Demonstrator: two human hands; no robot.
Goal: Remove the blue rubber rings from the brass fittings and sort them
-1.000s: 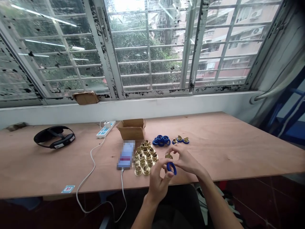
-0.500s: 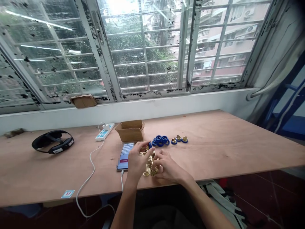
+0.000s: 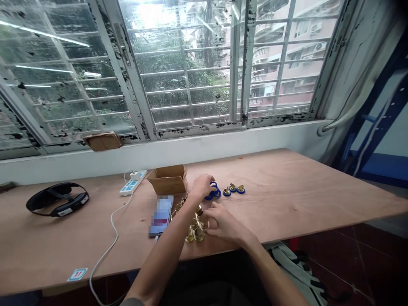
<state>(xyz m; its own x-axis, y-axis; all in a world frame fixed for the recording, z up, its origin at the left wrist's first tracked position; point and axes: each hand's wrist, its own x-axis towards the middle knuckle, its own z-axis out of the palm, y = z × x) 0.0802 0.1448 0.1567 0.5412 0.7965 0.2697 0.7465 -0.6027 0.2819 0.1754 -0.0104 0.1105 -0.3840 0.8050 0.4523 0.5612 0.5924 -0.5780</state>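
My left hand [image 3: 203, 187] reaches over to a pile of blue rings [image 3: 216, 194]; its thumb and fingertips curl around a ring at the pile's left side. Nearer me, my right hand [image 3: 225, 221] is bent with its fingers pinched around a gold-coloured metal piece beside a heap of similar shiny gold pieces [image 3: 190, 234]. My left forearm crosses over part of that heap and hides it. To the right of the ring pile lie a few blue rings fitted with gold pieces [image 3: 240, 189].
An open cardboard box [image 3: 167, 182] stands behind the phone [image 3: 161, 216], which has a cable plugged in. Farther left are a white power strip [image 3: 134, 182], a white cable [image 3: 114, 223] and a black headset [image 3: 57, 199]. The table's front edge runs close to my body.
My left hand has moved away from the gold heap, forward and right to the blue rings. My right hand stays near the heap. The view has shifted slightly to the right.
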